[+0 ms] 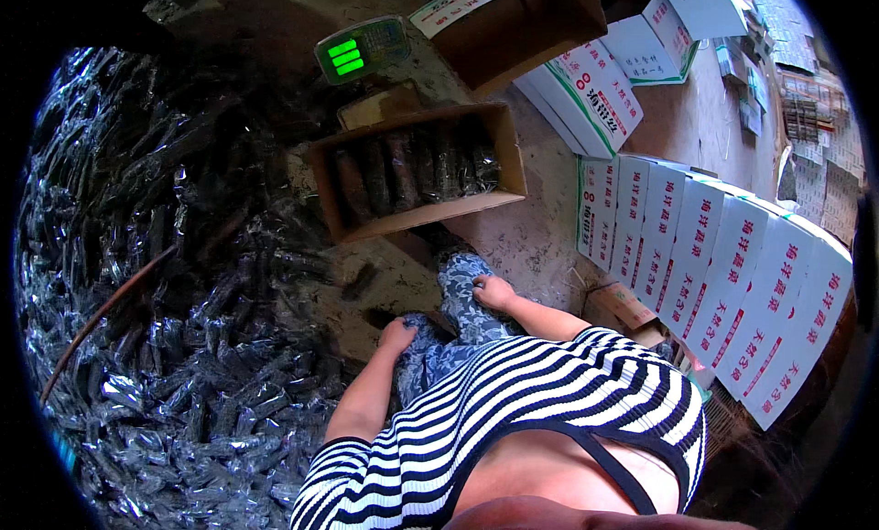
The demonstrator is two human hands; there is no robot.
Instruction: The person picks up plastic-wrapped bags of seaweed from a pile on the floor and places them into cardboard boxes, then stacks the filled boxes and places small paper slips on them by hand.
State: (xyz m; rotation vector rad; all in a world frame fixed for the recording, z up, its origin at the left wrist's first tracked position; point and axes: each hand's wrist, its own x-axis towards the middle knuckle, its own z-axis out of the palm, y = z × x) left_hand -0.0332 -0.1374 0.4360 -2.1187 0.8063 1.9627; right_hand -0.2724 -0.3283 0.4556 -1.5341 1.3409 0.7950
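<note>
My left hand (396, 334) is closed at the edge of my left thigh, its curled fingers on the cloth of my blue camouflage trousers (465, 287). On the right thigh, my right hand (494, 293) is also closed, fingers bent against the trouser leg. Just beyond my knees stands an open cardboard box (430, 217). Several dark, plastic-wrapped packs (403, 170) stand side by side inside it. Behind the box is a scale (363, 50) with a lit green display. Most of the fingertips are hidden.
A large heap of dark, shiny wrapped packs (192, 347) covers the left side, with a thin brown rod (110, 303) lying across it. White printed cartons (696, 255) stand in a row at the right. An open brown carton (522, 36) and more white boxes (645, 45) are farther back.
</note>
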